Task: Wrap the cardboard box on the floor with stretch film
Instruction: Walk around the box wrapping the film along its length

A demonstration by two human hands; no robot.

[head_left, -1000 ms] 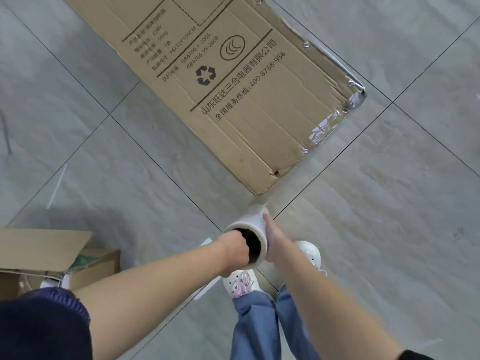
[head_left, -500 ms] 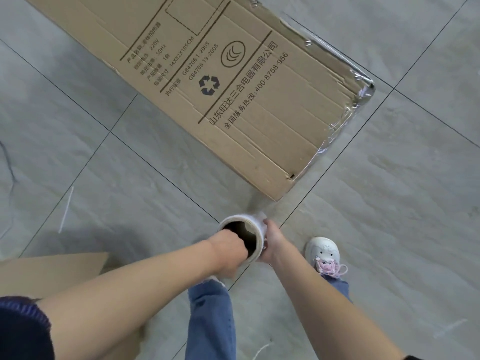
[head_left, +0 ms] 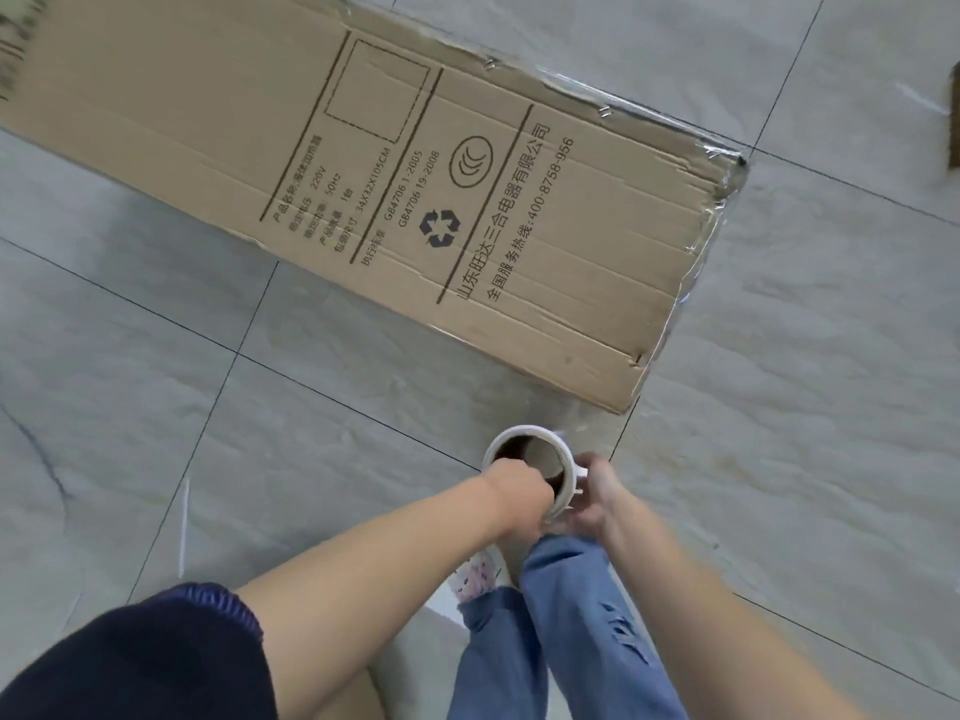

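Observation:
A long printed cardboard box (head_left: 363, 163) lies flat on the grey tiled floor and runs from the top left to the right. Clear film covers its right end and far edge. The stretch film roll (head_left: 530, 459), white with a brown core, is held upright just below the box's near right corner. My left hand (head_left: 519, 498) grips it with fingers inside the core. My right hand (head_left: 595, 493) holds its outer right side. A faint sheet of film stretches from the roll toward the box corner.
My legs in blue jeans (head_left: 561, 626) and a white shoe (head_left: 480, 574) stand right under the roll. A piece of brown cardboard (head_left: 955, 116) shows at the right edge, another (head_left: 337, 693) by my legs. Dark grout lines cross the floor tiles.
The view has swung left along the box, so more of its length shows. Both hands keep hold of the roll, and my feet have stepped along beneath it.

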